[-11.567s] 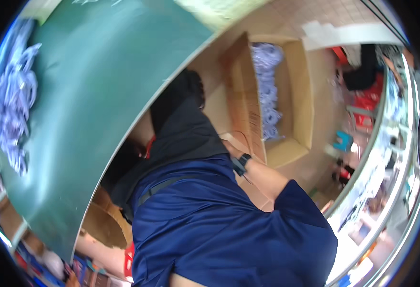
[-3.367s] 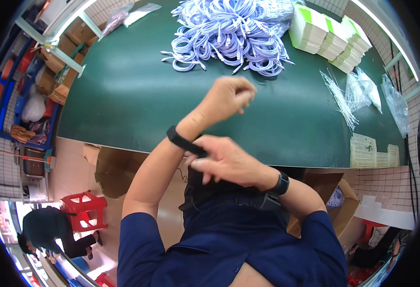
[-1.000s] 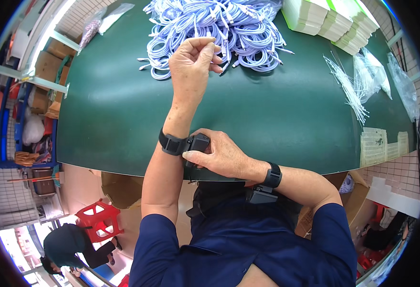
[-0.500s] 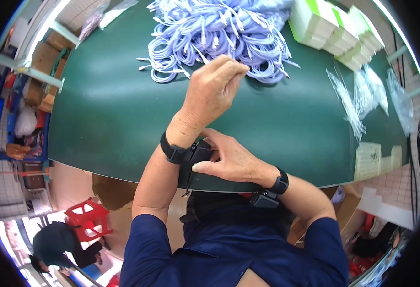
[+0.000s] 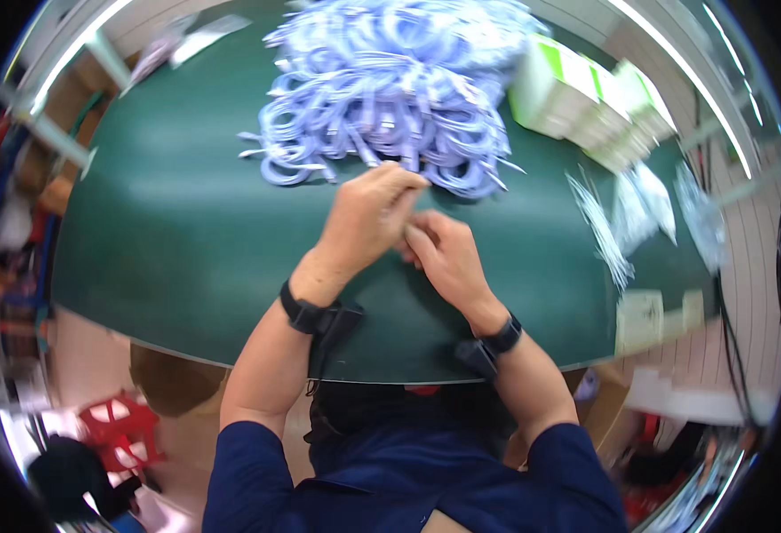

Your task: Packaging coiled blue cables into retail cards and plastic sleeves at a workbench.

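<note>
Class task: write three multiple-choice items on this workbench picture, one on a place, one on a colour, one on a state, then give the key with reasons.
1. Where is the pile of pale cables?
A. Far side of the table, beyond the hands
B. On the floor
C. In a carton

2. What colour is the table top?
A. Red
B. Dark green
C. White

3. How are the left hand and right hand?
A. Far apart
B. Together, touching
C. Under the table

Key: 1 A, the pile lies beyond the knuckles; 2 B, the bare surface is green; 3 B, the fingers meet near the pile's edge.
</note>
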The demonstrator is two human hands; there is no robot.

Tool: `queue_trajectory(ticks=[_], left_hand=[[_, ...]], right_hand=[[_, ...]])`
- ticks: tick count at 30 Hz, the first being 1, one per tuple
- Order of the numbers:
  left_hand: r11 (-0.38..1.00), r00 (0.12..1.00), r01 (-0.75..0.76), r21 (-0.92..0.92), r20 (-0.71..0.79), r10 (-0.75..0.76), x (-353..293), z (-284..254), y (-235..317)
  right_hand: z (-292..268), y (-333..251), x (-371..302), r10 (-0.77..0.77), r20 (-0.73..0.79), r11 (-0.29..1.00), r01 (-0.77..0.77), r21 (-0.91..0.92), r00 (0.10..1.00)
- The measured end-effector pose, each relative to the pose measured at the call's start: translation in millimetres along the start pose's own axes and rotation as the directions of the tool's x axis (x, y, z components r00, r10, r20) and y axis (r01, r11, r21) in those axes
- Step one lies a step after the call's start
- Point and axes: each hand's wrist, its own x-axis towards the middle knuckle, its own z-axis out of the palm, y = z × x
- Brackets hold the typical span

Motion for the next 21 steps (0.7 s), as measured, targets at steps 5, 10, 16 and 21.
queue_trajectory(ticks=[5, 10, 16, 21], left_hand=[[0.895, 0.905, 0.41, -0.177, 0.202, -0.374, -2, 3, 41], [0.668, 0.769, 0.612, -0.423, 0.515, -0.378, -18, 37, 76], [0.611, 0.771, 0.575, -0.545, 0.61, -0.182, -54, 61, 138], [0.382, 0.661, 0.748, -0.542, 0.653, -0.369, -74, 66, 142]], right_hand=[[-30, -4, 26, -0.311, -0.37, 0.95, 0.286, -0.122, 0.875], [-54, -37, 23, -0.691, -0.465, 0.723, 0.521, -0.454, 0.553], [-63, -78, 9, -0.844, -0.359, 0.536, 0.591, -0.603, 0.399], [-53, -74, -2, -0.878, -0.279, 0.471, 0.599, -0.647, 0.389]])
